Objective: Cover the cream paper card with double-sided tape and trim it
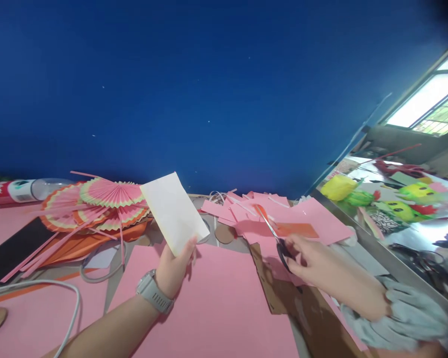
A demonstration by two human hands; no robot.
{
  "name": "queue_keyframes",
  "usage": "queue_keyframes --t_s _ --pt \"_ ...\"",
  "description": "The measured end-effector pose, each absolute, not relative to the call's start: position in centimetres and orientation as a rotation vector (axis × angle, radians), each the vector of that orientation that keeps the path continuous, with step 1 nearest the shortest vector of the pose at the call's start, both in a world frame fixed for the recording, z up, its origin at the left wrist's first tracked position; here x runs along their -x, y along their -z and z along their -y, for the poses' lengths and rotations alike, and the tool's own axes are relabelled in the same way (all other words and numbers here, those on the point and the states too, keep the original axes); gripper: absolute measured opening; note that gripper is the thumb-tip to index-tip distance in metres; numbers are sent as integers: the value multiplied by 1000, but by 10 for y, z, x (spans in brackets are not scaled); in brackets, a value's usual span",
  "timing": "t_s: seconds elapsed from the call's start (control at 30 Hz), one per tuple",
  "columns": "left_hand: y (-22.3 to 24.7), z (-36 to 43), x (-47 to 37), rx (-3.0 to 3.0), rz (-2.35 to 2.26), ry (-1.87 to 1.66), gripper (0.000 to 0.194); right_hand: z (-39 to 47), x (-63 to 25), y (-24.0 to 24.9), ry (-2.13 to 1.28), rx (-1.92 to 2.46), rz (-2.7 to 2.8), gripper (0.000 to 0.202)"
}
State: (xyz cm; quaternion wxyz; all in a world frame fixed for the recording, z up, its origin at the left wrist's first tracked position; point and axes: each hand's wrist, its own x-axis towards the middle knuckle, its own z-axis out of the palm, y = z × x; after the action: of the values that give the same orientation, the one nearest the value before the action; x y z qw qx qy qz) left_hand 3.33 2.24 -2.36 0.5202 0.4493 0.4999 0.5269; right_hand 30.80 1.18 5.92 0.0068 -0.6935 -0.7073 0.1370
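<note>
My left hand (177, 263) is closed on the lower edge of a white rectangular card (174, 211), raised above a large pink sheet (216, 303). My right hand (302, 256) has its fingers at the black handles of a pair of scissors (274, 231). The scissors' blades point up and left over a pile of pink paper pieces (254, 219). Beside the blades, on the pink paper, lies an orange strip (297, 229).
Pink and orange paper fans (112, 194), a bottle (22, 190) and a black flat object (18, 248) are at left. A white cable (76, 303) curves at lower left. Brown cardboard (280, 293) lies below my right hand. Wrapped yellow-green items (399, 209) are beyond the right edge.
</note>
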Motion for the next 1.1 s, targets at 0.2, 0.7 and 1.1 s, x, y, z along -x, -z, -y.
queue_keyframes --t_s 0.2,0.7,1.1 --pt "22 -21 -34 -1092 -1223 -1314 40 -17 -215 -34 -1484 1189 1280 24" --pt "31 -5 -37 -1267 -1153 -1091 32 -13 -187 24 -1487 1141 1096 31" --pt "33 -3 -31 -1335 -885 -995 40 -8 -180 25 -1180 1301 1212 26"
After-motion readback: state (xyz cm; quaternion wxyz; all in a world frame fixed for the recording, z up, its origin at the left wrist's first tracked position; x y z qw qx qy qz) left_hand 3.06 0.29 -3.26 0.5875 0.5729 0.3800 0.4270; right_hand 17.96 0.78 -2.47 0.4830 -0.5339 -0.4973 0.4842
